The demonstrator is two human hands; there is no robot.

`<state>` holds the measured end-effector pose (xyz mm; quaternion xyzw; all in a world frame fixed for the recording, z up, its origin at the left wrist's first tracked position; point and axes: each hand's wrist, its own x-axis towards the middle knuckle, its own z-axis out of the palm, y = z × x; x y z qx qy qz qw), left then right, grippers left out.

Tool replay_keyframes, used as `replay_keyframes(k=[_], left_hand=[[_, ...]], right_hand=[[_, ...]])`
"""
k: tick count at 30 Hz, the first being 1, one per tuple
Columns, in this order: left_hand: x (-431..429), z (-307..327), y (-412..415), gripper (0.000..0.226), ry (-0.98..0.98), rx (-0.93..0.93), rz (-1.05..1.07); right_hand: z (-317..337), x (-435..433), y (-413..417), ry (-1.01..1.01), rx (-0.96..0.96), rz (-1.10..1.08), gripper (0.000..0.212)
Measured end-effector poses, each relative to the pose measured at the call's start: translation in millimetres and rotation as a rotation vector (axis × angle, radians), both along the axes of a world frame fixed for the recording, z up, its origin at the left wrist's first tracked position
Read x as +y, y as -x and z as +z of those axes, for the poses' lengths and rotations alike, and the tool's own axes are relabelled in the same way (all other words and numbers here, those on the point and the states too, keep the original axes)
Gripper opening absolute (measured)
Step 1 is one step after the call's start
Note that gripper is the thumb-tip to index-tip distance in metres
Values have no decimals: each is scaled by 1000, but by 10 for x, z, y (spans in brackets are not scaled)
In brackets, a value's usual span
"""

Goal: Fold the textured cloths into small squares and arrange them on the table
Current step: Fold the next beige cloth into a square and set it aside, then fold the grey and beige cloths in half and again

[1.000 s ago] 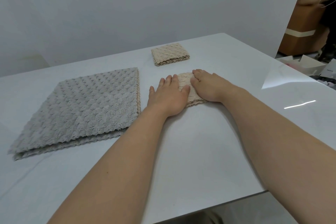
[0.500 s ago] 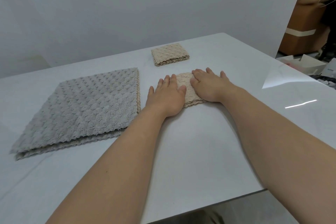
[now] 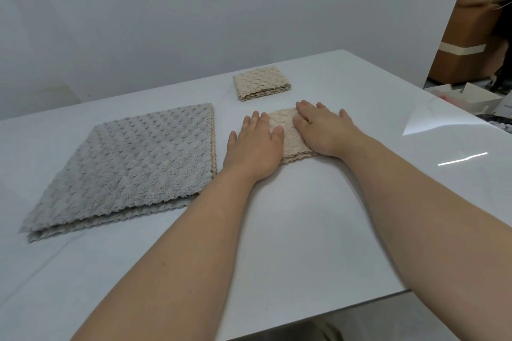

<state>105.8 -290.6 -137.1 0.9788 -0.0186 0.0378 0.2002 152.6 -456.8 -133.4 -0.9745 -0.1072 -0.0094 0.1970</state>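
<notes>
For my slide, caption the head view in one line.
The left hand and right hand press a folded beige cloth flat, a finished square beyond, grey cloths alongside.

The bench [image 3: 304,243] carried two small beige squares, near square [image 3: 284,119] and far square [image 3: 261,83], and one large grey cloth [image 3: 133,163]; two hands, left hand [image 3: 252,147] and right hand [image 3: 324,130].

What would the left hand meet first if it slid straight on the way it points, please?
Probably the far beige square; the left hand points at it across bare table, though depth is unclear.
</notes>
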Motion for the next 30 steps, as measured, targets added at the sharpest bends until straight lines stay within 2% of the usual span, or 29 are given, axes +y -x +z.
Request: replay_keyframes(k=[6,10,12,15,18,23,26,30], left_hand=[[-3,160,141,49,219,-252,70],[26,416,289,44,308,-323,172],[95,555,353,44,350,-307,195],[310,706,471,43,362,-277,224],[644,741,626,41,320,-295,275],[1346,685,881,39,222,-299,381],[1792,636,993,38,174,-282,439],[2386,567,1050,33,104,-299,514]], right_hand=[[121,27,140,-180,-182,-41,53],[306,165,321,-144,-420,-31,36],[393,276,418,-68,-462,12,31],[528,496,548,-4,-423,66,29],[642,818,745,-99,-340,100,28],[686,1476,1006,-116,-297,193,27],[673,1789,1005,-150,-225,150,25],[559,1970,862,-215,-183,-45,21]])
